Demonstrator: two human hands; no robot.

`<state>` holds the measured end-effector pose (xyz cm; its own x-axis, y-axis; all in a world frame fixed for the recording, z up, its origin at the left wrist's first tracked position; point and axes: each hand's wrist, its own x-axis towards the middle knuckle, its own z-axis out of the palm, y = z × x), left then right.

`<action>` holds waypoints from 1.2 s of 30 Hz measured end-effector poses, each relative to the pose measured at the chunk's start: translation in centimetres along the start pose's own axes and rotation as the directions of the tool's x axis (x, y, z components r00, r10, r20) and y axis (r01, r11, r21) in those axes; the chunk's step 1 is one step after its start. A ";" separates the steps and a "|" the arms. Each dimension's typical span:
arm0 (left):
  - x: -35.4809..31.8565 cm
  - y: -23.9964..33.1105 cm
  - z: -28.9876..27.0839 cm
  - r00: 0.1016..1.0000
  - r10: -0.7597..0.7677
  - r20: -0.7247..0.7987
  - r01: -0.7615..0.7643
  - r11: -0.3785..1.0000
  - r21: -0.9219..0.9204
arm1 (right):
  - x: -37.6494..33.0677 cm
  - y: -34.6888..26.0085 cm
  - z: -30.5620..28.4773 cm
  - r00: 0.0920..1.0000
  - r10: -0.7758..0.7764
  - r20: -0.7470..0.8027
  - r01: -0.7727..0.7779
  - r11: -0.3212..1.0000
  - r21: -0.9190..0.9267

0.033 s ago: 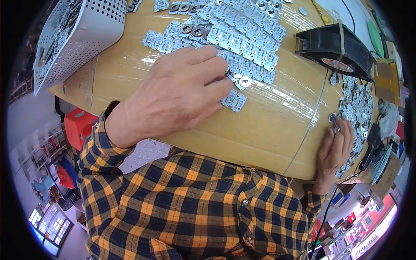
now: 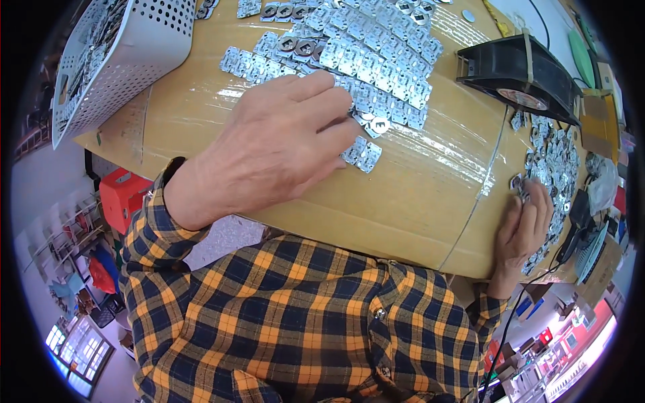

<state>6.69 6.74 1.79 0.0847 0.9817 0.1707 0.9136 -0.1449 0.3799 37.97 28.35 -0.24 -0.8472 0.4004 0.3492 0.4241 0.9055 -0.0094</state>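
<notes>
Rows of small square silvery metal plates (image 2: 366,60) lie overlapping on the cardboard-covered table. My left hand (image 2: 275,134) is over their near edge, its fingers curled together. Its fingertips are hidden, so what they hold cannot be made out. Beside those fingers sit a round metal disc (image 2: 380,126) and a short row of plates (image 2: 363,156). At the right, my right hand (image 2: 524,218) is at the edge of a loose heap of metal parts (image 2: 554,158). Its thumb and fingers are drawn together at a small metal part (image 2: 517,182).
A white perforated basket (image 2: 144,57) full of metal parts stands at the far left. A black fan (image 2: 521,74) sits at the far right, between the rows and the heap. A black cable (image 2: 517,309) runs past my right wrist. A red stool (image 2: 122,198) is below the table's left side.
My right hand has shifted slightly to the right and away from me, and the small part at its fingertips has tilted a little. My left hand has hardly moved.
</notes>
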 end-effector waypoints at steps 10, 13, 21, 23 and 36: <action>0.6 1.3 0.5 0.990 0.025 -0.136 -0.035 0.997 -0.071 | 1.3 -2.2 0.7 0.997 -0.042 -0.061 0.053 0.982 0.179; 1.5 2.5 1.0 0.988 -0.060 -0.145 0.018 0.962 -0.271 | 2.2 -2.8 0.2 1.000 -0.012 -0.009 0.014 0.984 0.176; 6.5 4.6 1.6 0.950 -0.279 0.139 0.230 0.327 -0.917 | 5.2 -5.5 -3.3 0.912 0.193 0.363 -0.411 0.421 0.809; 7.2 4.6 1.7 0.943 -0.218 0.250 0.310 0.312 -0.898 | 5.5 -5.2 -3.3 0.881 0.094 0.464 -0.468 0.314 0.826; 7.2 4.3 2.2 0.952 -0.164 0.258 0.304 0.416 -0.857 | 4.0 -4.7 -0.6 0.940 -0.115 0.321 -0.265 0.346 0.900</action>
<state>12.11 13.51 2.63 0.0333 0.9904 -0.1341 0.0645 0.1317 0.9892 32.73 25.59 1.77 -0.9479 0.3174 0.0284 0.0833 0.3328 -0.9393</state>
